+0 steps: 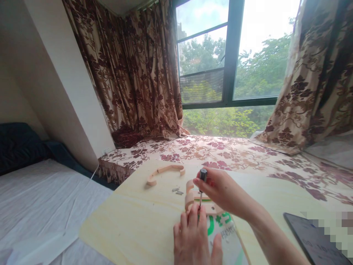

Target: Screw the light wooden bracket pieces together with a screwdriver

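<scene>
My right hand (213, 184) is closed round the black handle of a screwdriver (203, 176), whose metal shaft points down at pale wooden pieces (211, 209). Against the near side of those pieces lies my left hand (191, 233), its fingertips by the screwdriver's tip and its thumb apart; whether it pinches anything is hidden. Under the wood and my left hand is a plastic bag (223, 243) with green print. Left of the wooden pieces are a few small metal parts (178, 191). A separate curved wooden piece (167, 170) lies farther back on the table.
The pale table (124, 217) has a dark tablet or phone (311, 239) at its right. Behind it stretches a floral-covered window ledge (220, 147) beneath curtains (143, 73). A bed (41, 198) with a light cover is at the left.
</scene>
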`<state>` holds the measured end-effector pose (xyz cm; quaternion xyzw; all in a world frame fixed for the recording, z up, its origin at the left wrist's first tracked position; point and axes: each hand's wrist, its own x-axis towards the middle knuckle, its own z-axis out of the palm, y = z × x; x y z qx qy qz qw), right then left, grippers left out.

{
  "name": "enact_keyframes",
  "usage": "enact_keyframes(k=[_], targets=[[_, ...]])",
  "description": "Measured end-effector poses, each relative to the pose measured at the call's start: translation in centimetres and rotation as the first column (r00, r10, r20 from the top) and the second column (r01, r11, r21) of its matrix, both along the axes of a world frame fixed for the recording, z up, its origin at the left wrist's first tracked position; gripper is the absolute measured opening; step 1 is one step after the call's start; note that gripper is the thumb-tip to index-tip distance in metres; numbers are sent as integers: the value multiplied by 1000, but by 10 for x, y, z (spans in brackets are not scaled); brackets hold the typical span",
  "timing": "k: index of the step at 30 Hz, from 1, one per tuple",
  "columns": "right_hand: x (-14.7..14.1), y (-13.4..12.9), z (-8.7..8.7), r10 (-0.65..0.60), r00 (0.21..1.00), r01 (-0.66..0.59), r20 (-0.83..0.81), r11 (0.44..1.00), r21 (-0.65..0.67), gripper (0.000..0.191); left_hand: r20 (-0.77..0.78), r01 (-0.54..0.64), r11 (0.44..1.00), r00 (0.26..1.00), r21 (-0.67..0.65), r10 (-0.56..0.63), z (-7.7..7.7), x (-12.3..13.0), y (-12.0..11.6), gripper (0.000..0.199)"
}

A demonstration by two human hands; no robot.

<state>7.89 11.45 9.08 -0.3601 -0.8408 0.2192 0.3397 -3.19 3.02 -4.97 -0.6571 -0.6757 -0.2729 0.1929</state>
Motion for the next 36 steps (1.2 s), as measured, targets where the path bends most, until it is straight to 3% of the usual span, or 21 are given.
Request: enact_keyframes(k=[8, 14, 28, 36], targets=[[-1, 5, -3, 0, 999, 0, -38, 1000, 8, 24, -20, 38, 997, 999, 74, -36, 2, -2, -1, 48], [1, 3, -2, 47, 998, -47, -48, 999, 5, 12, -36, 53, 990, 998, 128, -49, 3, -4, 2, 47], [-5, 5, -6, -57, 998, 59, -16, 994, 95, 15, -15, 81, 987, 997, 137, -80, 5, -5, 0, 46], [1, 0, 2, 53, 998, -53, -31, 999, -1, 17, -30, 45, 989, 999, 138, -42, 7, -3, -1, 46]])
